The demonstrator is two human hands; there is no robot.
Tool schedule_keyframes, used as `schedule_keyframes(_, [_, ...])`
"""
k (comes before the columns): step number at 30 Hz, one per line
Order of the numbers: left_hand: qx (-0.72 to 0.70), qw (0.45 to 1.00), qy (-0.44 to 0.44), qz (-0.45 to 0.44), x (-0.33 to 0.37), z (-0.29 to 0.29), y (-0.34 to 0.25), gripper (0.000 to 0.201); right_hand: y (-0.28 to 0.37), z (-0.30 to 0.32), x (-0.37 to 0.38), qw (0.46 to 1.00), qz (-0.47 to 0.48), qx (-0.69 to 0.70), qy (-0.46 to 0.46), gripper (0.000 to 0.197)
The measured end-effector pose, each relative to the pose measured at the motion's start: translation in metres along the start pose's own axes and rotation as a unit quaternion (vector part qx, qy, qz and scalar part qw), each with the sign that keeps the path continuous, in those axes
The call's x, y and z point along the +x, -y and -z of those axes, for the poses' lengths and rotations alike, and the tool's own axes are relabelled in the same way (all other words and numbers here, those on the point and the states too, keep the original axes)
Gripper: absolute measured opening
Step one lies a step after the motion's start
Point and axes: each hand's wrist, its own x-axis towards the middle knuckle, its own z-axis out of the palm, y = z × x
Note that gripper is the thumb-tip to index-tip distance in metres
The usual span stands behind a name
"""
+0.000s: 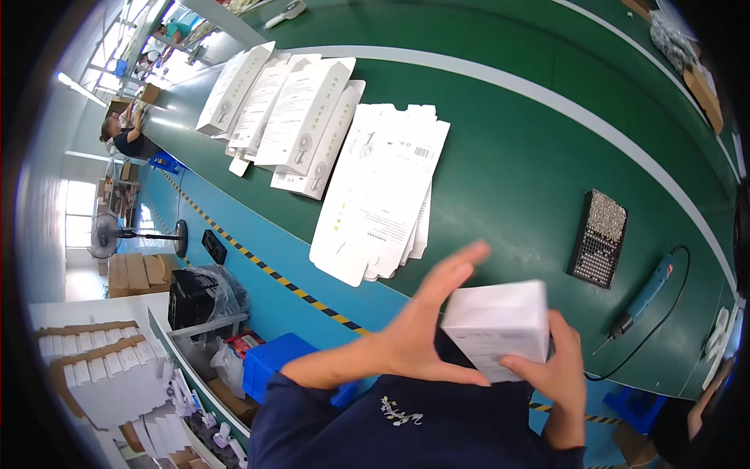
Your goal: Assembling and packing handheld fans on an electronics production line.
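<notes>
I hold a small white carton (500, 322) close to my chest, above the near edge of the green conveyor belt (516, 156). My right hand (556, 367) grips its lower right corner, thumb on the front face. My left hand (426, 324) lies flat against the carton's left side with fingers stretched out and thumb under the box. Just beyond my hands a stack of flat, unfolded white cartons (383, 191) rests on the belt.
Several folded white boxes (285, 109) lie farther up the belt. A black tray of screws (599, 237) and a blue electric screwdriver (644, 293) with a cable sit at right. Blue bins (273, 363) and cardboard cases of white boxes (101, 367) stand at left. Another person (125, 137) works far off.
</notes>
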Motion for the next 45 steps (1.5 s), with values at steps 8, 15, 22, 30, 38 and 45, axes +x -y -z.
schedule_keyframes(8, [0.513,0.782,0.317,-0.158,0.007,0.021,-0.051,0.093,0.055,0.009,0.063,0.917,0.005,-0.188,0.352,0.060])
schedule_keyframes(15, [0.514,0.855,0.064,-0.028,0.043,0.146,-0.061,0.088,0.020,0.058,0.054,0.960,0.184,0.136,-0.160,0.056])
schedule_keyframes(22, [0.458,0.825,-0.255,0.211,0.075,0.348,-0.028,0.090,-0.037,0.001,0.034,0.945,0.075,0.312,-0.067,0.024])
schedule_keyframes(30, [0.704,0.651,-0.285,0.017,0.072,0.290,-0.005,0.069,-0.046,-0.024,0.027,0.949,0.040,0.306,-0.068,0.025])
schedule_keyframes(38, [0.582,0.806,-0.026,0.106,0.000,0.094,0.051,0.072,-0.022,-0.059,0.065,0.955,-0.023,0.294,0.011,0.041])
schedule_keyframes(45, [0.417,0.898,-0.055,0.129,-0.022,0.019,0.026,0.073,-0.013,-0.076,0.125,0.990,-0.025,0.135,-0.028,0.042])
